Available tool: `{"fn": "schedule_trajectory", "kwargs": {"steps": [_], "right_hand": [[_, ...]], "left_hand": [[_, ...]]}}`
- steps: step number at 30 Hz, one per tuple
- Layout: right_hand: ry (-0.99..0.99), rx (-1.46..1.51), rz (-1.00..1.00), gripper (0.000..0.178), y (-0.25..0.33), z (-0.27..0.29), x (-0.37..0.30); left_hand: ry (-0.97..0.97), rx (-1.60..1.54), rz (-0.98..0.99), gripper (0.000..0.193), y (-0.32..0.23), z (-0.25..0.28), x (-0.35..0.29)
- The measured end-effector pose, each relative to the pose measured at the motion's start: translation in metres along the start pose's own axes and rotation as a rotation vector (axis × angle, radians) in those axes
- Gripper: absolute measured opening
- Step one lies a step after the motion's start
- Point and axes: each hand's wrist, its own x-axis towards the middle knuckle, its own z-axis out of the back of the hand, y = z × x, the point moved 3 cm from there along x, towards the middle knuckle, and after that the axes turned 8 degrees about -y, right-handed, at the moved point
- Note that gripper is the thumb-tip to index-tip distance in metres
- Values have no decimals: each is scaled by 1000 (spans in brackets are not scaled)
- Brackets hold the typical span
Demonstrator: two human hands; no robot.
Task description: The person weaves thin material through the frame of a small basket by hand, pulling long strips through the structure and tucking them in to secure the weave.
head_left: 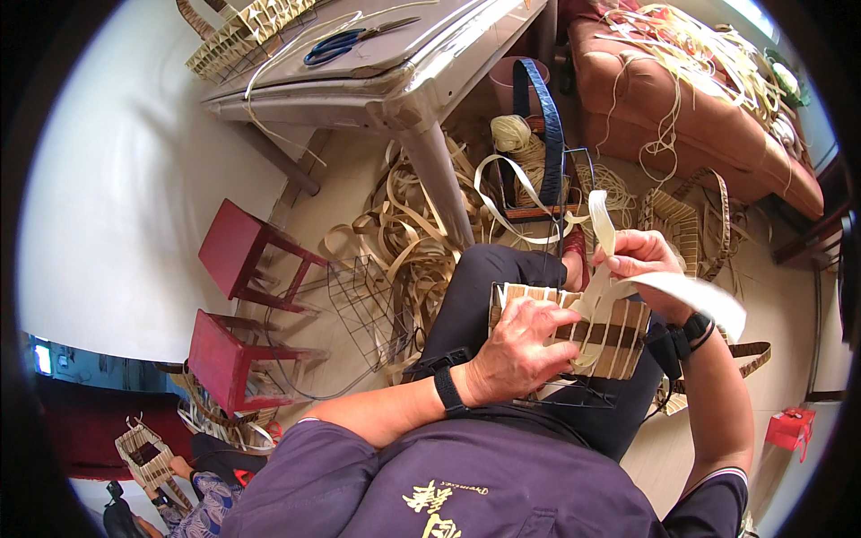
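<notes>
A partly woven basket [619,345] on a black wire frame rests across my lap, its side covered with tan and cream strips and one dark brown band. My left hand [525,354] lies against the basket, its index finger and thumb closing on a pale flat strip [592,300] at the weave. Higher up and to the right, my right hand [641,260] pinches that strip between thumb and fingers. One length loops upward above the hand, and another pale length [691,296] hangs over my right wrist. The right fingertips are partly covered by the strip.
Scissors [359,40] lie on the grey table [395,85]. Two red stools [235,251] and a wire frame [363,300] stand left. Brown strips [404,224] heap beneath the table. Loose strips cover a reddish-brown sofa [628,108]. Another person [211,502] holds a basket at lower left.
</notes>
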Motion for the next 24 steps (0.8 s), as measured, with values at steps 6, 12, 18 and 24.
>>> {"fn": "schedule_trajectory", "kwargs": {"steps": [6, 12, 18, 24], "right_hand": [[83, 342, -85, 41, 10, 12, 10], [-19, 143, -112, 32, 29, 29, 23], [214, 154, 142, 4, 54, -6, 16], [-162, -12, -2, 18, 27, 0, 26]], "left_hand": [[53, 13, -24, 20, -1, -2, 2], [76, 9, 0, 21, -1, -3, 2], [94, -7, 23, 21, 1, 0, 1], [97, -11, 4, 22, 0, -1, 2]]}}
